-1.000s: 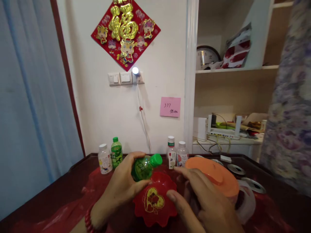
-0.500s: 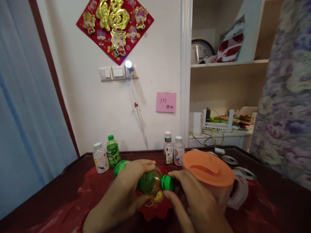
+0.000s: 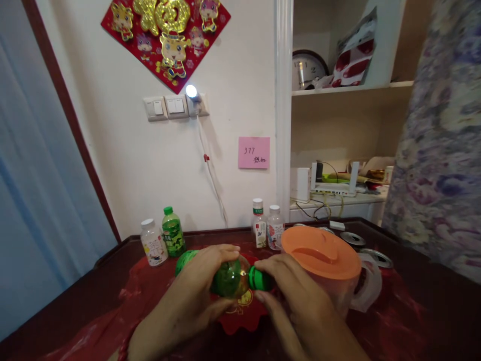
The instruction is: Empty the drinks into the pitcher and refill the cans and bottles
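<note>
A clear plastic drink bottle with a green label lies on its side above a red scalloped mat with gold print. My left hand is wrapped round its body, hiding the middle of the label. At the bottle's right end, the green cap sits on or against the neck. My right hand has its fingers closed about that cap, index finger above and thumb below. Just right of this hand stands a pitcher with an orange lid.
Behind the left hand stand a white-capped bottle and a green drink bottle. Two white-capped bottles stand near the wall. Several cans are right of the pitcher. Red plastic film covers part of the dark table.
My right fingers have shifted slightly over the cap, with the thumb tip less far under it. The left hand keeps its hold on the bottle. The camera view has moved a little.
</note>
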The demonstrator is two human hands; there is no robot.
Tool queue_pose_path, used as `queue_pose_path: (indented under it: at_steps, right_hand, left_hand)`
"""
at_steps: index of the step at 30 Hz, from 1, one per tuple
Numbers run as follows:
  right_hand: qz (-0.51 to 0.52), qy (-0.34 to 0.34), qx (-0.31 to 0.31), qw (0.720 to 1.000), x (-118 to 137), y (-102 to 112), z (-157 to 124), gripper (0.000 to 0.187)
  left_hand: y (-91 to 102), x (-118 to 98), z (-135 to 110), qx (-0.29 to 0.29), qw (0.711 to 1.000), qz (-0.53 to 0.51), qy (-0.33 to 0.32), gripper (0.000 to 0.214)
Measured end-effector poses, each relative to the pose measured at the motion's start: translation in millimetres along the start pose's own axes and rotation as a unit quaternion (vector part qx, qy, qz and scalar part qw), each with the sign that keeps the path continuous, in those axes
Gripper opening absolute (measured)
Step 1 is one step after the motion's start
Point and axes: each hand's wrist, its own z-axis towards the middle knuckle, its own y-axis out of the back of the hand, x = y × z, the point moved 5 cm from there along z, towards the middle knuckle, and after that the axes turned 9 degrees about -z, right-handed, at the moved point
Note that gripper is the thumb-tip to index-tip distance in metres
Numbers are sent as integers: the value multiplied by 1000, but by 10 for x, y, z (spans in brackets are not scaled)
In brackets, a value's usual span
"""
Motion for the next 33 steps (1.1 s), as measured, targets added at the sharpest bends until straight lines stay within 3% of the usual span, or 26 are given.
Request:
queue_pose_path:
  at_steps: [3, 8, 13, 17, 18, 23, 26, 29, 31, 33]
  right_hand:
    - [-16, 29, -40, 999, 33, -52, -20, 50]
    - [-32, 21, -98, 994, 70, -81, -41, 46]
    - [-43, -45, -56, 996, 53, 49, -6, 39]
    - [-13, -67, 17, 998, 10, -6, -25, 8]
    - [-4, -58, 19, 998, 13, -26, -29, 8]
    - [-35, -3, -55, 998, 70, 24, -19, 39]
    - [-69, 14, -87, 994, 115, 103, 3, 42]
    - [-17, 21, 7, 1000, 152, -95, -21, 43]
    - [-10, 21, 125, 992, 175, -431, -138, 41]
    - [-76, 6, 219, 973, 167, -806, -341, 20]
  left_hand:
    - [11, 23, 44, 1, 998, -42, 44, 57]
    - [27, 5, 86, 6, 995, -78, 63, 60]
    - [23, -38, 76, 4, 998, -57, 40, 54]
    - [-11, -83, 63, 17, 1000, -13, -2, 49]
    - [-15, -80, 62, 17, 1000, -11, -3, 49]
    - [10, 9, 88, 12, 998, -45, 47, 52]
    - [64, 121, 106, -30, 990, -85, 107, 57]
    - [66, 292, 96, -105, 960, -197, 169, 63]
    - [-8, 422, 81, -138, 929, -283, 193, 64]
    - [-120, 551, 67, -155, 908, -331, 205, 66]
